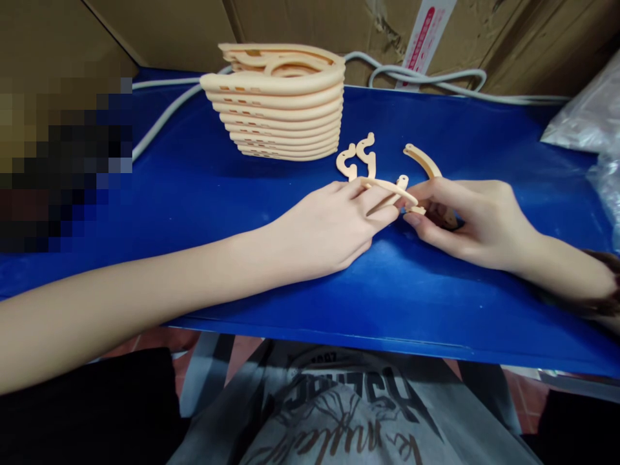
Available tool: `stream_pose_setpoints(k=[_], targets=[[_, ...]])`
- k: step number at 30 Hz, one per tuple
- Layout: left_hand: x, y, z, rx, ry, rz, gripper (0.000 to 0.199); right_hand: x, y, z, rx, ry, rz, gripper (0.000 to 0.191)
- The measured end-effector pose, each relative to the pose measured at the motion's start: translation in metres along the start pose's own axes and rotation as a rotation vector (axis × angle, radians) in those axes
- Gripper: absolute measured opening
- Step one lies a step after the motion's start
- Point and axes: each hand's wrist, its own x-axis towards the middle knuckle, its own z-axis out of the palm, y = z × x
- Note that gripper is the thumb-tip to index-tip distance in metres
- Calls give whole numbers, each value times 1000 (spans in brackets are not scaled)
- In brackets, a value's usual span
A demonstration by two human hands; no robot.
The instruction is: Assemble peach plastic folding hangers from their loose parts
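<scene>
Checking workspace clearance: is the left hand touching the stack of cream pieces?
No, blue tabletop shows between the left hand and the stack of cream pieces behind it.

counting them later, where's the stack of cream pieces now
In the head view, the stack of cream pieces stands at the back of the blue table, slightly left of centre, beyond the left hand, with two hooked pieces near its lower right.

Open blue counter (pixel 387 303) below the wrists, a free lane at lower centre! Another opens left of centre, between stack (pixel 285 119) and forearm. That stack blocks upper centre, cable (pixel 167 115) either side. Right of centre, left grip (pixel 334 226), pale parts (pixel 387 187) and right grip (pixel 489 223) close the gap; hooks (pixel 372 166) crowd just above.
</scene>
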Motion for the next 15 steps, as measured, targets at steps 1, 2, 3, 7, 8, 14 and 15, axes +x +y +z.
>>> stream_pose_setpoints(k=[1,2,3,7,8,14,15], targets=[[0,0,0,1,0,1,46,0,0,0,2,3,-6,13],[0,0,0,0,3,3,46,0,0,0,3,5,-13,13],[0,0,0,-2,4,4,46,0,0,0,2,7,-18,12],[0,-1,1,-23,4,3,46,0,0,0,-5,-7,-1,12],[0,-1,1,-28,2,3,47,0,0,0,-1,-9,0,12],[1,-1,1,-28,-6,1,49,1,1,-1,4,2,-32,9],[1,-1,0,-26,-13,2,50,1,1,-1,4,6,-37,8]])
